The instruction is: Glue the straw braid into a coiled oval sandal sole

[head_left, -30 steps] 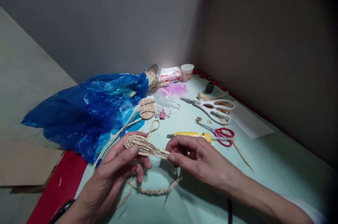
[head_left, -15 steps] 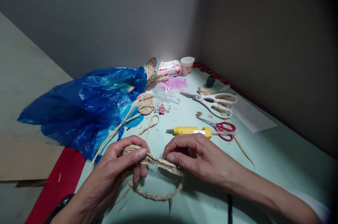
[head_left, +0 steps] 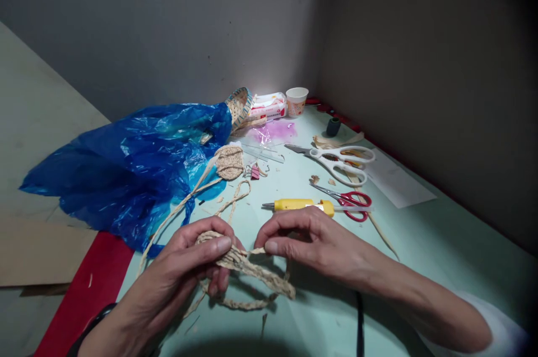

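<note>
A coiled bundle of braided straw cord [head_left: 252, 272] is pinched between the thumb and fingers of my left hand [head_left: 197, 259]. The thumb presses on its top, and its right end juts out toward the right. My right hand [head_left: 300, 239] pinches one strand of the braided cord between thumb and forefinger, pulled apart from the bundle. A loop of the same braid hangs below onto the table. Just beyond my right hand lies a yellow glue gun [head_left: 294, 205]. A finished-looking round coil of braid [head_left: 229, 162] rests farther back, with long loose tails running toward my left hand.
Red-handled scissors [head_left: 355, 204] and white-handled scissors [head_left: 336, 161] lie at the right. Behind are a dark thread spool [head_left: 333, 127], a paper cup [head_left: 297, 103], a small woven basket [head_left: 239, 107] and a pink binder clip [head_left: 254, 172]. A blue plastic bag [head_left: 126, 161] spreads across the left.
My right hand has drawn a strand up and away from the bundle, leaving a gap between them. The bundle's right end has dropped lower. The view has shifted slightly.
</note>
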A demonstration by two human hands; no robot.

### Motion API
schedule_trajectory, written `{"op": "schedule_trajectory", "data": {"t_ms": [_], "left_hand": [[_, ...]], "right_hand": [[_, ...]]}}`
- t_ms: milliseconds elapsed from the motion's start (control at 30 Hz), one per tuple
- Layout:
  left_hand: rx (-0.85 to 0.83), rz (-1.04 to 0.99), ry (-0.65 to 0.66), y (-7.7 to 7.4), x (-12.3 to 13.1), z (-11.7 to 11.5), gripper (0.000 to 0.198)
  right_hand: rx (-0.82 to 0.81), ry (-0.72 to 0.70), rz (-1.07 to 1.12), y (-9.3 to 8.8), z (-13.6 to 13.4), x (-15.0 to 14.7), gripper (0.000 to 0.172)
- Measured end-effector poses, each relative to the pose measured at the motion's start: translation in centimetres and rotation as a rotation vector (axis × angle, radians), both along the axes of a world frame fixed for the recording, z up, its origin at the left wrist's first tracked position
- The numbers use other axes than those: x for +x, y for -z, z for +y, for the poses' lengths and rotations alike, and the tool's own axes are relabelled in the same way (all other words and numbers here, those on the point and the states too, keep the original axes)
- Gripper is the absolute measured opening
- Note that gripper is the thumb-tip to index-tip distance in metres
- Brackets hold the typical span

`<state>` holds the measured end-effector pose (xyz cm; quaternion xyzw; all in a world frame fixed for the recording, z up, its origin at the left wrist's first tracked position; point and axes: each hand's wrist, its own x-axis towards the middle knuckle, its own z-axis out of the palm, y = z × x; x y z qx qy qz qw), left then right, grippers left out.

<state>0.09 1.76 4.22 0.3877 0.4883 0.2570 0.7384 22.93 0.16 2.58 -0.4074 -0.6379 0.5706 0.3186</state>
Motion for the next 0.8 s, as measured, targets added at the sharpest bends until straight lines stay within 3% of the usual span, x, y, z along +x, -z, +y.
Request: {"op": "schedule_trajectory", "data": {"t_ms": [167,267,333,400,467,600,700,800], "left_hand": [[0.008,0.025,0.007,-0.3,0.4,-0.1,0.017],[-0.007,0.028,-0.042,0.2,0.3,-0.1,0.017],[-0.074,0.011,-0.067,0.8,0.2,0.0,0.017],[-0.081,0.036,-0.096,1.4,-0.1,0.3,0.02],[-0.057,0.042,-0.14,2.0,-0.4,0.6,0.021],[-0.029,0.077,-0.161,2.5,-0.6,0.9,0.025],[-0.026,0.076,-0.206,2.0,-0.3,0.8,0.028],[0.012,0.059,-0.208,1.2,-0.1,0.8,0.026]], "right_hand": [[0.079,0.086,-0.036,0.7,0.2,-0.6,0.015],[0.135,0.175,-0.092,0.0,0.2,-0.1,0.014],[0.192,0.306,-0.156,-0.8,-0.4,1.3,0.015],[0.28,0.489,-0.324,-1.4,-1.6,3.2,0.021],[0.337,0.625,-0.636,-1.1,-3.2,5.2,0.031],[0.285,0.593,-0.803,1.2,-6.1,7.0,0.03],[0.239,0.544,-0.931,2.1,-6.5,5.7,0.032],[0.225,0.481,-1.083,1.6,-5.9,3.4,0.036]]}}
